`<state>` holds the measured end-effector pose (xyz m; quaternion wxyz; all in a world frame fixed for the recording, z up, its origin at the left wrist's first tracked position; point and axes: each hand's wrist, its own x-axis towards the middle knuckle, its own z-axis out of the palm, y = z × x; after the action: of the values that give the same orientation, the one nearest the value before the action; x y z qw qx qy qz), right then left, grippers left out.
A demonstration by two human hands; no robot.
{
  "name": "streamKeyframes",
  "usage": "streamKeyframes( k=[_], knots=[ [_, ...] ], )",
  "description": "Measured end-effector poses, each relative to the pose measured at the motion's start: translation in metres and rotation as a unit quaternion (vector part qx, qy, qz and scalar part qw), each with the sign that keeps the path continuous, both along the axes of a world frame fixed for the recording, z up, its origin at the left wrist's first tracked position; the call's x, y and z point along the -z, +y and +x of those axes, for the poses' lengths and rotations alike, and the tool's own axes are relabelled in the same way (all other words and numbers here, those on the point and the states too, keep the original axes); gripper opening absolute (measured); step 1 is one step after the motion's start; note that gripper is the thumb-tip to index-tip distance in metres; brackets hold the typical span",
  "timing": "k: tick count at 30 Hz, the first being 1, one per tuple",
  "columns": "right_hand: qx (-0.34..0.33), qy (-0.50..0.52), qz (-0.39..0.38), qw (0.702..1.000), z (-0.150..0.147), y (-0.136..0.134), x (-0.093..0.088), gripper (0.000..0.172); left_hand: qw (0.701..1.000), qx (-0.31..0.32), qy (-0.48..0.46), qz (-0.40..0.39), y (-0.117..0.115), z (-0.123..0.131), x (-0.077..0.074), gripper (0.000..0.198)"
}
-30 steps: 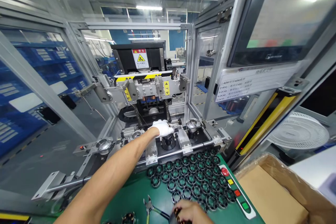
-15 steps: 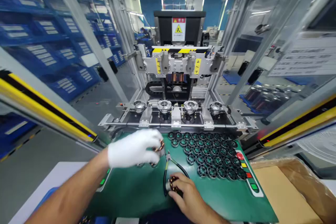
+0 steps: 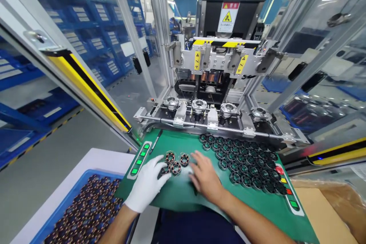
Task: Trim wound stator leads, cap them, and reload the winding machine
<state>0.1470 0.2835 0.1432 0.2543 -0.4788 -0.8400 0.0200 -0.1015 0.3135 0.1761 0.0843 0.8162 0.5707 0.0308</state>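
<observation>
My left hand [image 3: 149, 182], in a white glove, has its thumb and fingers around a copper-wound stator core [image 3: 164, 170] low over the green mat. Close beside it lie more wound stators [image 3: 176, 168], with thin wire ends sticking out. My right hand [image 3: 206, 178] is bare, just right of this group, its fingers apart and nothing visible in them. The nearest stator [image 3: 184, 159] lies off its fingertips. A dark handle end [image 3: 196, 191] shows under the right hand; the rest of that tool is hidden. Something whitish near the fingertips is blurred.
Rows of black rings [image 3: 246, 180] cover the mat's right side. Button panels [image 3: 140, 160] flank the mat, and a pen [image 3: 156, 142] lies at back left. Behind stands a machine with metal fixtures [image 3: 199, 106]. A blue tray [image 3: 71, 187] of stators is at left, a cardboard box [image 3: 323, 213] at right.
The view has turned and shifted. My left hand has come down and nearer to me. My right hand has let go of the stator it held, and the pliers are now mostly hidden.
</observation>
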Motion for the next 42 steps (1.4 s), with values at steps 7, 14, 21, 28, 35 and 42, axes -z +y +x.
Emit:
streamKeyframes(
  k=[7,14,21,28,35,42],
  knots=[
    [0.191,-0.032,0.000,0.981,0.109,-0.029,0.005,0.025,0.992,0.109,-0.056,-0.003,0.031,0.031,0.003,0.060],
    [0.215,-0.070,-0.063,0.972,0.096,-0.026,0.010,0.022,0.986,0.158,0.021,-0.044,0.036,0.059,0.013,0.062],
    [0.177,0.245,-0.118,0.946,0.082,-0.030,-0.010,0.024,0.994,0.104,-0.005,-0.018,0.013,0.044,0.015,0.059],
    [0.057,0.573,-0.422,0.701,0.055,0.020,-0.074,0.036,0.964,-0.108,-0.221,0.103,-0.004,-0.020,0.053,0.054],
    [-0.061,0.312,-0.178,0.931,-0.004,0.205,-0.138,0.009,0.923,-0.195,-0.305,0.132,-0.037,-0.021,0.118,0.048],
    [-0.115,0.143,-0.074,0.980,-0.055,0.311,-0.131,0.008,0.935,-0.138,-0.213,0.248,-0.039,-0.013,0.149,0.046]
  ],
)
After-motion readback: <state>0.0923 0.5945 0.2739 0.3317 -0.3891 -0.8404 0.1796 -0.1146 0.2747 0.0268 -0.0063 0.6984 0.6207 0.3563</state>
